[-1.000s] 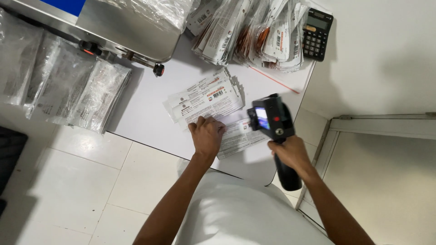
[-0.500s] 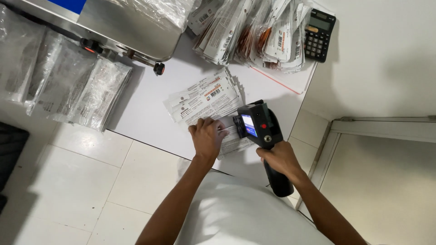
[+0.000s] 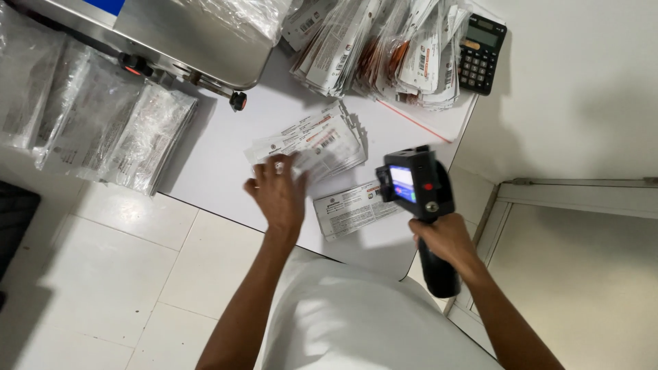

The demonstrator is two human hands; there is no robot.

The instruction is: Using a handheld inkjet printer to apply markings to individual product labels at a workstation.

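My right hand (image 3: 447, 241) grips the handle of a black handheld printer gun (image 3: 417, 186) with a small lit screen, held just above the table's near right corner. Beside its head lies a single white printed packet (image 3: 351, 208), flat on the white table (image 3: 205, 164). My left hand (image 3: 277, 193), a ring on one finger, rests with fingers spread on the near edge of a fanned stack of white packets (image 3: 308, 140).
A big heap of printed packets (image 3: 384, 48) and a black calculator (image 3: 482, 53) sit at the table's far side. A steel machine (image 3: 185, 34) stands at the far left. Clear plastic bags (image 3: 96, 116) lie left of the table. White tiled floor below.
My left hand has slid left from the single packet onto the fanned stack. The printer gun has moved left and nearer, beside the uncovered packet.
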